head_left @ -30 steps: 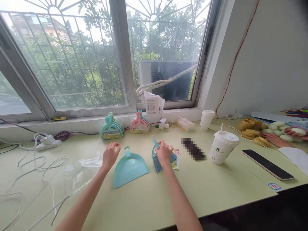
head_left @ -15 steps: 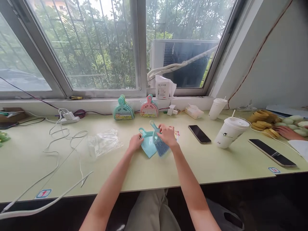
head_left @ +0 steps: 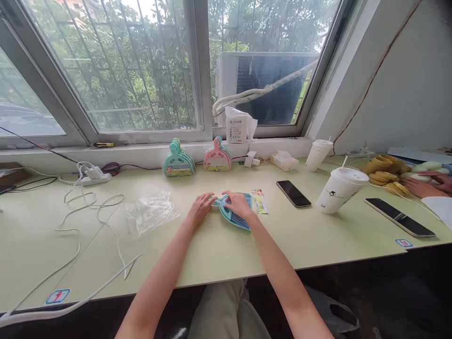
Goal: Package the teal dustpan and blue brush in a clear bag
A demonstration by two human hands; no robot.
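A teal dustpan (head_left: 236,225) lies on the table with its handle toward the left. Its small hand brush, with blue-grey bristles (head_left: 247,200), rests nested on top of it. The fingers of my left hand (head_left: 200,209) are closed on the handle end. My right hand (head_left: 238,205) bends over the brush and grips it near its neck, covering part of both pieces. Just right of them is a printed card (head_left: 260,201). A crumpled clear plastic bag (head_left: 151,213) lies to the left.
Packaged green dustpan sets (head_left: 178,160) and pink ones (head_left: 217,156) stand by the windowsill. White cables (head_left: 95,200) sprawl at left. A phone (head_left: 293,193), a lidded cup (head_left: 341,190) and another phone (head_left: 399,217) are at right. Another person's hands (head_left: 420,186) touch pale round items there.
The brush and dustpan, earlier side by side, are now stacked together and turned so the handles point left. Both hands shifted with them, and the card is more exposed.
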